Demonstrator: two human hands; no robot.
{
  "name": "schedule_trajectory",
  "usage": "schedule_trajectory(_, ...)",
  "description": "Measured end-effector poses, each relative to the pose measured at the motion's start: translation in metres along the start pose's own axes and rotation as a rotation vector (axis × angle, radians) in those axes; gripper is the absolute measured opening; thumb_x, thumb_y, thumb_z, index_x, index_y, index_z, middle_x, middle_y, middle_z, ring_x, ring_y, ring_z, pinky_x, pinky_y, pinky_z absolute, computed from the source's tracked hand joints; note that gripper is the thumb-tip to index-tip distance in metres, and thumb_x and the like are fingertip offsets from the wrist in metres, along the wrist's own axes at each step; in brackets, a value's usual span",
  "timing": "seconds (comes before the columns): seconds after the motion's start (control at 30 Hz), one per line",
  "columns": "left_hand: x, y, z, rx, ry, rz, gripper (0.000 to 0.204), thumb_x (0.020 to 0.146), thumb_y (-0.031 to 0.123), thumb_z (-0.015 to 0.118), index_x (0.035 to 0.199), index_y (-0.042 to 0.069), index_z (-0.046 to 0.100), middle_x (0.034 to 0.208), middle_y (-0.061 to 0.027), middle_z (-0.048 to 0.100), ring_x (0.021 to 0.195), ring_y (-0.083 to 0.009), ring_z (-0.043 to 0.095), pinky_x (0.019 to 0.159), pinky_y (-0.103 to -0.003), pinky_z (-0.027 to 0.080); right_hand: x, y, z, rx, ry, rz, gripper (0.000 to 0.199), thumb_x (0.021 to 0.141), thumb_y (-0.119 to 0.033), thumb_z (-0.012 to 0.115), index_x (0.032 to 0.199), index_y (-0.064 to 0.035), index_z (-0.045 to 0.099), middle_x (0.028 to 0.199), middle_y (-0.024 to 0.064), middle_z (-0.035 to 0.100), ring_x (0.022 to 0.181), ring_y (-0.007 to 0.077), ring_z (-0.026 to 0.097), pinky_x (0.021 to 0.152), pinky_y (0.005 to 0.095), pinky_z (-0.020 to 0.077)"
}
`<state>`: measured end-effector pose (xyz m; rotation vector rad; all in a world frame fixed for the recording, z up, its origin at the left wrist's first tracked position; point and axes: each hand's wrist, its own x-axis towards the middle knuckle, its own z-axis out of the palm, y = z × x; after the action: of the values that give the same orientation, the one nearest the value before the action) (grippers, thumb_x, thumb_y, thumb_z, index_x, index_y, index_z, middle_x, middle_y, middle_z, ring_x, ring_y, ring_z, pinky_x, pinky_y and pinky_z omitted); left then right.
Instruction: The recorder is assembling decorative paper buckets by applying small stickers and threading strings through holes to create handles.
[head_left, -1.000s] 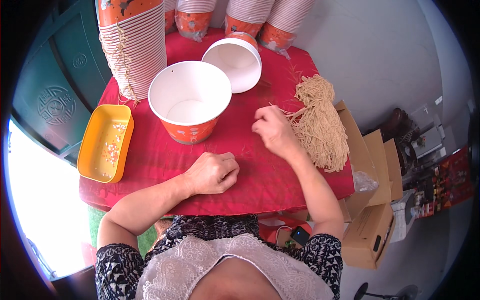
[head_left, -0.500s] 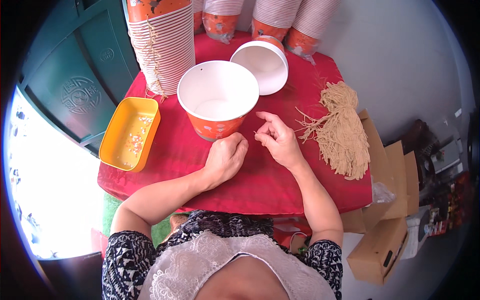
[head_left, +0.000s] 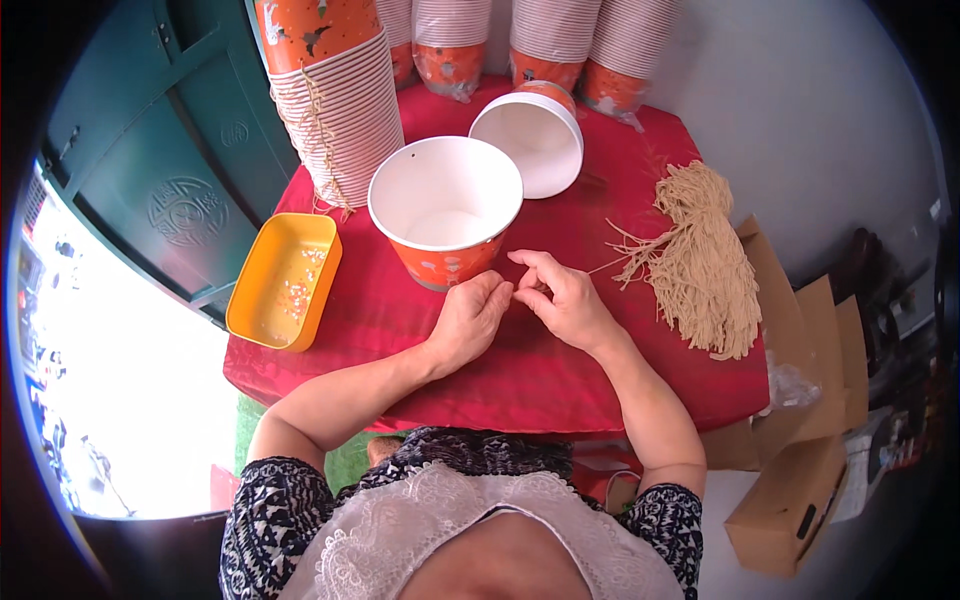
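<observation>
My left hand (head_left: 468, 318) and my right hand (head_left: 562, 298) meet fingertip to fingertip on the red tablecloth (head_left: 520, 370), just in front of an upright orange paper bucket (head_left: 445, 210) with a white inside. My right fingers are pinched on what looks like a thin tan string. My left fingers curl against them, and whether they hold anything is hidden. A bundle of tan strings (head_left: 700, 260) lies to the right of my right hand. A second bucket (head_left: 530, 140) lies tipped on its side behind the first.
A tall stack of orange buckets (head_left: 335, 100) stands at the back left, with more stacks (head_left: 540, 40) along the back. A yellow tray (head_left: 283, 280) with small bits sits at the table's left edge. Cardboard boxes (head_left: 800, 480) stand on the floor at the right.
My right hand has left the string bundle and come left to the middle. My left hand has moved up to meet it in front of the bucket. The camera view has shifted.
</observation>
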<state>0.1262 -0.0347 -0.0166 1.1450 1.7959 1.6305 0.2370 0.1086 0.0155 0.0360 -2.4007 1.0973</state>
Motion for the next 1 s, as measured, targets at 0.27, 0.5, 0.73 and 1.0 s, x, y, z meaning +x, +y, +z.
schedule_trajectory(0.27,-0.009,0.025,-0.004,0.064,0.040,0.031,0.016,0.095,0.009,0.058,0.083,-0.003,0.057,0.063,-0.0131,0.053,0.057,-0.0170,0.050,0.054,-0.035,0.044,-0.003,-0.020,-0.007,0.021,0.065,0.037,0.005,0.084,0.000,0.068,0.088,0.0011,0.065,0.080,0.0086,0.064,0.072,0.0177,0.063,0.065,0.0303,0.0499)
schedule_trajectory(0.5,-0.031,0.067,-0.032,0.118,0.030,0.224,0.004,0.093,0.000,0.057,0.090,-0.001,0.058,0.067,-0.0041,0.053,0.061,-0.0097,0.050,0.055,-0.028,0.043,-0.007,-0.044,0.002,0.142,0.136,-0.015,0.002,0.086,0.001,0.065,0.087,0.0012,0.064,0.076,0.0053,0.061,0.070,0.0106,0.058,0.061,0.0267,0.0462)
schedule_trajectory(0.73,0.001,0.126,-0.084,0.379,0.179,0.389,0.008,0.093,0.002,0.057,0.087,-0.003,0.059,0.070,-0.0070,0.059,0.064,-0.0097,0.054,0.058,-0.027,0.045,0.008,-0.034,0.015,0.392,0.320,0.227,0.017,0.091,-0.003,0.063,0.075,-0.0011,0.057,0.067,-0.0029,0.056,0.060,0.0014,0.047,0.051,0.0203,0.0360)
schedule_trajectory(1.0,0.052,0.137,-0.120,0.636,-0.243,0.275,0.020,0.093,0.005,0.054,0.108,-0.001,0.067,0.105,-0.0109,0.068,0.093,-0.0196,0.064,0.081,-0.031,0.050,0.020,-0.039,0.020,0.534,0.281,0.332,0.017,0.090,-0.006,0.062,0.074,-0.0017,0.058,0.063,-0.0016,0.057,0.055,0.0025,0.046,0.047,0.0221,0.0346)
